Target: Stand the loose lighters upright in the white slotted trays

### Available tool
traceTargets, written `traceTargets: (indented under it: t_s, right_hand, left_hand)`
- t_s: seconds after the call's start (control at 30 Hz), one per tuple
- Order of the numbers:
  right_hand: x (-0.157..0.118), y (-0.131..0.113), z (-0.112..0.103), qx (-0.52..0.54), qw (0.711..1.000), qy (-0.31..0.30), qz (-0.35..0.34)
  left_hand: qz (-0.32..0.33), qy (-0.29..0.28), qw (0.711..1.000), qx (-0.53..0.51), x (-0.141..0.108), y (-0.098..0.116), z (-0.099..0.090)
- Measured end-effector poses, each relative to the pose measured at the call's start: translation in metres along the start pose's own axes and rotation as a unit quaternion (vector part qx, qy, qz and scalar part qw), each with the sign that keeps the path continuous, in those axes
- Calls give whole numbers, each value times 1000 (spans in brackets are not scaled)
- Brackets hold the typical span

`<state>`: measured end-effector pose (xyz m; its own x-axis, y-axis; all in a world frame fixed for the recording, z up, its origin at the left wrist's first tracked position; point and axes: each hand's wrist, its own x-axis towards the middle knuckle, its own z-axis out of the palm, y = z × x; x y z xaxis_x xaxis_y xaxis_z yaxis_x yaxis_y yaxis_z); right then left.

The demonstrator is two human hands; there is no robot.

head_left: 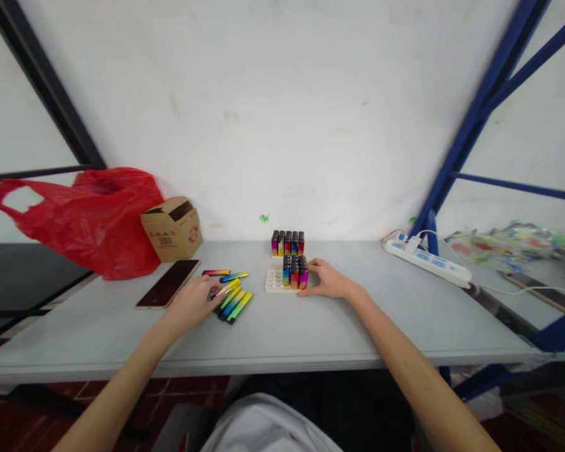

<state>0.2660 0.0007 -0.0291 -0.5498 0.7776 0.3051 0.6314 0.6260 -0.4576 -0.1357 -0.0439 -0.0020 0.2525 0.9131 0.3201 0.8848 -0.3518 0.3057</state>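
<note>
My left hand (pixel 198 301) is over a small pile of loose lighters, its fingers closed on the end of a yellow lighter (pixel 230 286). Beneath and beside that one lie several more, among them a green-yellow lighter (pixel 240 307); a red lighter (pixel 216 272) and a blue-yellow lighter (pixel 235 276) lie just behind. At the table's middle is a white tray (pixel 274 282) with round-cornered slots. Upright colourful lighters (pixel 294 276) fill its right part, while slots on the left are bare. Thumb and fingers of my right hand (pixel 328 279) grip the tray's right end.
Behind the tray stands another block of upright lighters (pixel 288 243). To the left are a phone (pixel 169 285), an open cardboard box (pixel 173 231) and a red plastic bag (pixel 108 226). A white power strip (pixel 428 260) with cables lies right, beside a blue metal frame (pixel 471 125).
</note>
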Motion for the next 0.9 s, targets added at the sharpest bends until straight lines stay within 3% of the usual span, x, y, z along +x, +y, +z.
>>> traceTargets:
  t_s: [0.17,0.3,0.47,0.57,0.67,0.8,0.9]
  right_hand:
    - [0,0,1,2,1000,3,0]
    - [0,0,0,3,1000,3,1]
    - [0,-2,0,3,1000,-1,2]
    - [0,-3,-1,4,1000,2,-4]
    - [0,-4,-1,3,1000,3,-2]
    - [0,-8,-3,4,1000,-2,-1]
    - [-1,-9,-4,7,1000,-2,2]
  left_hand:
    - [-35,30,998,-48,-1,7,-12]
    - [-84,75,972,-206,8,21,-16]
    - [-110,63,862,-491,36,52,-9]
    - [-90,0,793,-603,56,76,-4]
    - [-56,-74,755,-649,75,98,1]
    - [-60,-123,747,-650,90,111,17]
    - [-93,-99,791,-596,91,109,32]
